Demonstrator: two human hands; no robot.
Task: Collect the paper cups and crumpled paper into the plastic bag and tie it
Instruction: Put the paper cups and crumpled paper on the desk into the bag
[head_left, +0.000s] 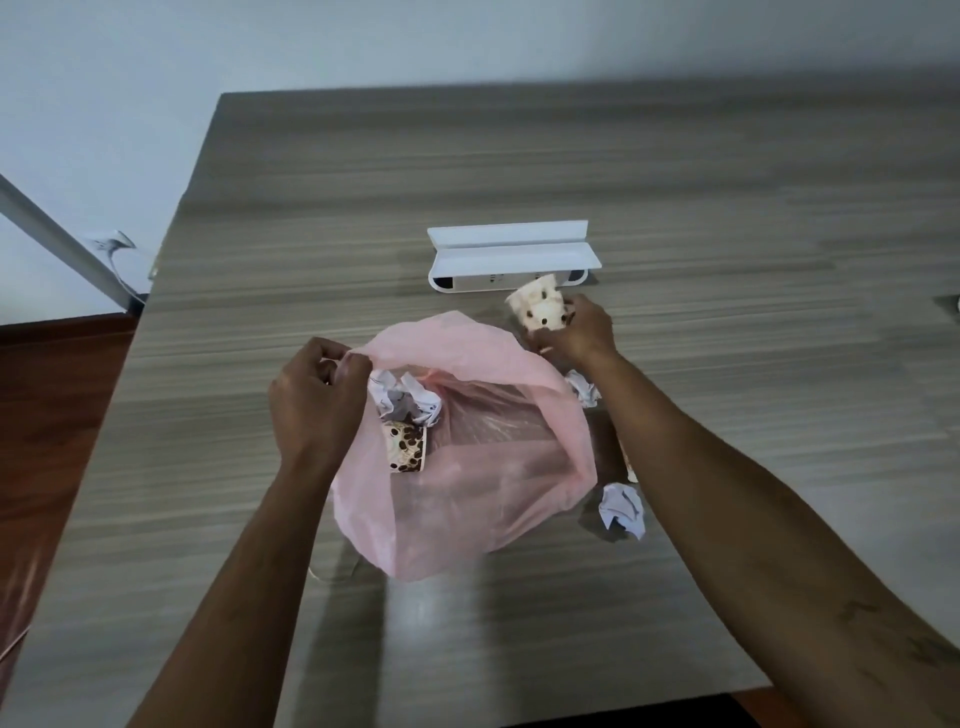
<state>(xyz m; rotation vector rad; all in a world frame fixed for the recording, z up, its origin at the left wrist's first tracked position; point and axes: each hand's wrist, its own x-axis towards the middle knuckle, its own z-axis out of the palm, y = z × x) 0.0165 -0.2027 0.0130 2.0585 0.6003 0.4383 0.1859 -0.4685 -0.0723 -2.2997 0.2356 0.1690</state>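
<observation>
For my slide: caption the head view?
Left hand holds pink bag open; right hand holds paper cup.

Both hands' fingers (358, 364) curled — gripping.

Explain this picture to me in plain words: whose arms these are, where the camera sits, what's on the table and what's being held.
There is no machine here: a person wears a camera on the head, looking down at both bare arms. The left hand pinches the rim of a pink plastic bag to keep it open on the wooden table. Inside lie crumpled paper and a paper cup. The right hand has its grip on another patterned cup. Two paper balls remain outside, one near the bag and one closer. A white stand sits behind.
</observation>
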